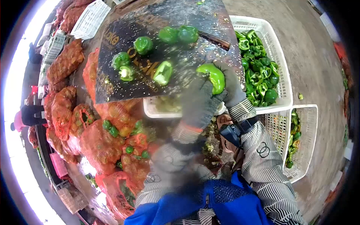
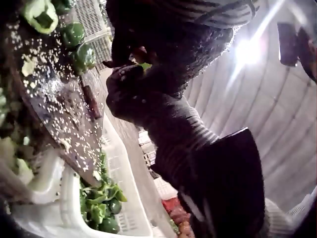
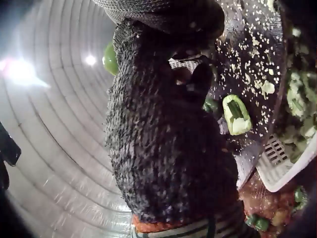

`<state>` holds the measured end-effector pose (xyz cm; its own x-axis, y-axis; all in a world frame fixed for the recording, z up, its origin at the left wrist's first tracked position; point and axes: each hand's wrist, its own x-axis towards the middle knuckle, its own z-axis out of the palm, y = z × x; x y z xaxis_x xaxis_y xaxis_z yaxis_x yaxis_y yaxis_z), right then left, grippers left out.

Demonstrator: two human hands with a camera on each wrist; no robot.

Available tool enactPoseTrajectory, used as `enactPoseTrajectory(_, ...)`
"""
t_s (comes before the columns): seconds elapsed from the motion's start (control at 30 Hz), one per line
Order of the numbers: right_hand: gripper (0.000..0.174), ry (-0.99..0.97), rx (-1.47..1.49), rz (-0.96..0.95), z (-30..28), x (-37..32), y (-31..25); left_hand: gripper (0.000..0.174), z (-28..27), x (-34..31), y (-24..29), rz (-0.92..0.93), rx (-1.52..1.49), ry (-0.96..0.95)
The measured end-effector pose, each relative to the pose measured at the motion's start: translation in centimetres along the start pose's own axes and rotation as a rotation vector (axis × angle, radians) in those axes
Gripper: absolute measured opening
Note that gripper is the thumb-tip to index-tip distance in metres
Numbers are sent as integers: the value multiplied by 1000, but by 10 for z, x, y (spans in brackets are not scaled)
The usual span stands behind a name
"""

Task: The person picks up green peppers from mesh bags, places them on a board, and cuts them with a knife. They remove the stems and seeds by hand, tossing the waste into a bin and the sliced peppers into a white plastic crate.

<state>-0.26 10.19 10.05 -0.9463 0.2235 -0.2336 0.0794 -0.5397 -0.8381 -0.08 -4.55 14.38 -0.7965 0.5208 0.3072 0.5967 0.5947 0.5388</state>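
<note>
A curved green bell pepper piece [image 1: 216,79] is held between both gloved hands, just over the near right edge of the dark board [image 1: 112,90]. My left hand [image 1: 197,100], blurred, in a grey glove with an orange cuff, grips it from the left and below. On the other side my right hand [image 1: 233,84] has its fingers curled round it. In the right wrist view, the left glove [image 3: 168,134] hides most of the pepper. Cut green peppers [image 1: 163,73] and whole ones [image 1: 143,45] lie on the board, with a brown-handled tool [image 1: 214,40] beside them.
A white crate [image 1: 283,71] full of pepper pieces stands right of the board. Below it is another white crate [image 1: 311,138] with some peppers. A white basket of pale scraps [image 1: 150,108] sits under the board's near edge. Red mesh sacks [image 1: 101,146] crowd the left.
</note>
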Motion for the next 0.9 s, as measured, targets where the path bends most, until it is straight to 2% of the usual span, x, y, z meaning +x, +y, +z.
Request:
enactPoseTrajectory(0.07, 23, 136, -400, -335, 8, -9, -11, 31, 3, 2, -7, 179, -136, 138)
enactPoseTrajectory(0.1, 28, 132, -1010, -646, 6, -16, -29, 25, -10, -2, -4, 148, 83, 147)
enactPoseTrajectory(0.13, 34, 197, -873, -536, 8, -20, -40, 25, -15, -2, -7, 146, 83, 150)
enactPoseTrajectory(0.2, 36, 168, -752, -491, -10, -14, -38, 22, -19, 1, -10, 161, 329, -113)
enactPoseTrajectory(0.23, 38, 106, -811, -444, -13, -19, -41, 25, -18, 6, -8, -19, 32, -58)
enactPoseTrajectory(0.27, 38, 110, -813, -443, -10, -21, -38, 25, -16, 10, -5, -18, 29, -60)
enactPoseTrajectory(0.33, 36, -58, -176, -220, -4, -20, -30, 37, -19, 20, 5, -246, -720, -74)
enactPoseTrajectory(0.37, 34, 24, -802, -642, -15, -15, -14, 43, -18, 19, 7, -316, -869, -138)
enactPoseTrajectory(0.4, 30, -44, -913, -635, -11, -20, -17, 43, -19, 17, 5, -323, -866, -130)
enactPoseTrajectory(0.47, 29, 104, -147, -194, -16, 1, 3, 37, -14, 12, -3, -7, -607, -222)
enactPoseTrajectory(0.5, 29, 107, -150, -189, -24, 2, 6, 36, 3, 4, -11, 359, -199, -52)
enactPoseTrajectory(0.53, 29, 93, -280, -259, -28, 0, 3, 36, 1, 2, -4, 358, -207, -55)
enactPoseTrajectory(0.57, 30, 79, -412, -329, -32, 0, 0, 34, -2, -1, 5, 213, -312, -119)
enactPoseTrajectory(0.6, 30, 83, -416, -329, -35, 1, -2, 33, -3, -3, 11, 67, -414, -183)
enactPoseTrajectory(0.63, 30, 75, -281, -284, -36, 2, -3, 28, 21, -4, 7, 45, -635, -74)
enactPoseTrajectory(0.67, 31, 64, -146, -237, -36, 2, -3, 28, 25, -12, 4, 42, -638, -74)
enactPoseTrajectory(0.7, 31, 63, -149, -236, -37, 1, -6, 28, 13, -12, 10, 92, -310, -90)
enactPoseTrajectory(0.73, 32, 19, 62, -185, -35, -2, -17, 27, 2, -10, 16, 140, 16, -102)
enactPoseTrajectory(0.77, 33, -25, 271, -130, -34, -7, -29, 27, -10, -6, 21, 138, 10, -98)
enactPoseTrajectory(0.8, 34, -69, 477, -74, -31, -12, -44, 29, -22, 0, 26, 7, 50, -205)
enactPoseTrajectory(0.83, 37, -58, 401, -115, -17, -25, -60, 31, -28, 4, 30, -121, 88, -314)
enactPoseTrajectory(0.87, 38, 46, 201, -193, -18, -24, -57, 31, -29, 5, 32, -122, 79, -314)
enactPoseTrajectory(0.9, 33, -23, 374, -161, -16, -21, -53, 33, -30, 8, 32, -148, -279, -156)
